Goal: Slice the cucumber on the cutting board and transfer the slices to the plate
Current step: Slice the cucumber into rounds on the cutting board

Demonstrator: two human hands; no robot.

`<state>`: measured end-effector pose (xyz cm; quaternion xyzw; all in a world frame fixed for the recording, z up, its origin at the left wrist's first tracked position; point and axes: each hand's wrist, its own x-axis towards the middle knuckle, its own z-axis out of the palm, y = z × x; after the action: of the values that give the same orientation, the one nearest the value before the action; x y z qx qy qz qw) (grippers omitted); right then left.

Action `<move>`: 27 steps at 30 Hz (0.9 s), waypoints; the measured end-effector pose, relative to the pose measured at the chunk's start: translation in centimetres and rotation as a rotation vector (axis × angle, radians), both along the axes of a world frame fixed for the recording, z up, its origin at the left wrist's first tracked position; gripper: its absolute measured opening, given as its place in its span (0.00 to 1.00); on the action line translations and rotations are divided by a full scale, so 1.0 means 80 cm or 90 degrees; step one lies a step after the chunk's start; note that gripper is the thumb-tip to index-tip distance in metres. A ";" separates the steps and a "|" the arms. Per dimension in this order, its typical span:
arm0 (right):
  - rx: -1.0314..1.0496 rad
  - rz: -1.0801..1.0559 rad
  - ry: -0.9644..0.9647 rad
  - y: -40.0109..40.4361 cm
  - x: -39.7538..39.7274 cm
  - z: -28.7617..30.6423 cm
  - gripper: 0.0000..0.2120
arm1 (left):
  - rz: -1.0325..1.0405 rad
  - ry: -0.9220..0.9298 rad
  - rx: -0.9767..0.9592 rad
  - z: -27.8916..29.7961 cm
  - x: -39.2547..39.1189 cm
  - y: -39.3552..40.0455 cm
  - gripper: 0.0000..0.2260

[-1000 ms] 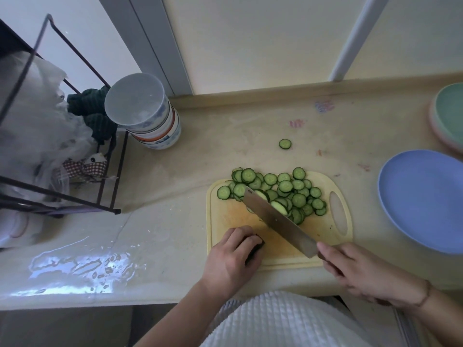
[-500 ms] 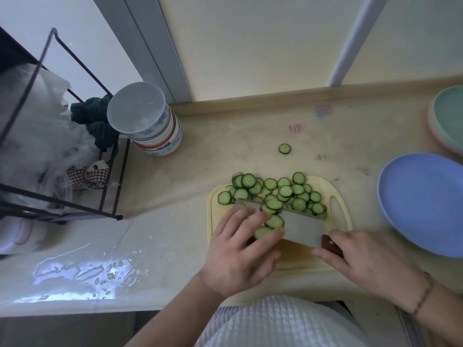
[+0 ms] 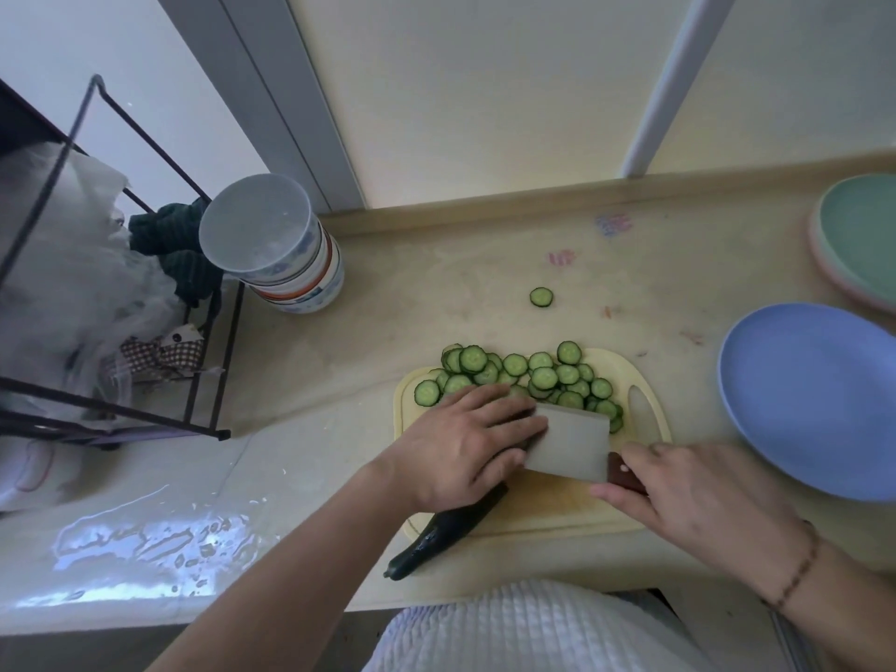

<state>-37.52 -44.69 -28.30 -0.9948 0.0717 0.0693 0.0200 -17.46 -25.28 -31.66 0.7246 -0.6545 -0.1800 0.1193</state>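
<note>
Head view: looked down on a cream cutting board (image 3: 557, 511) heaped with cucumber slices (image 3: 533, 375) along its far edge. Left hand (image 3: 465, 448) lay with straight fingers over the slices and against the cleaver blade (image 3: 567, 443). Right hand (image 3: 688, 497) curled round the cleaver's dark handle. Uncut cucumber (image 3: 446, 531) lay half off the board's near-left corner. Stray slice (image 3: 541, 297) sat on the counter; blue plate (image 3: 814, 400) stood to the right.
</note>
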 end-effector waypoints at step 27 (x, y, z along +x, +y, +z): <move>0.153 -0.223 -0.022 -0.031 -0.083 -0.007 0.32 | 0.446 0.090 -0.301 -0.060 0.014 0.047 0.15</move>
<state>-44.16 -47.18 -28.90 -0.9586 0.2343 0.0556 0.1518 -16.30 -21.52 -36.47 0.8420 -0.3820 -0.0228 0.3802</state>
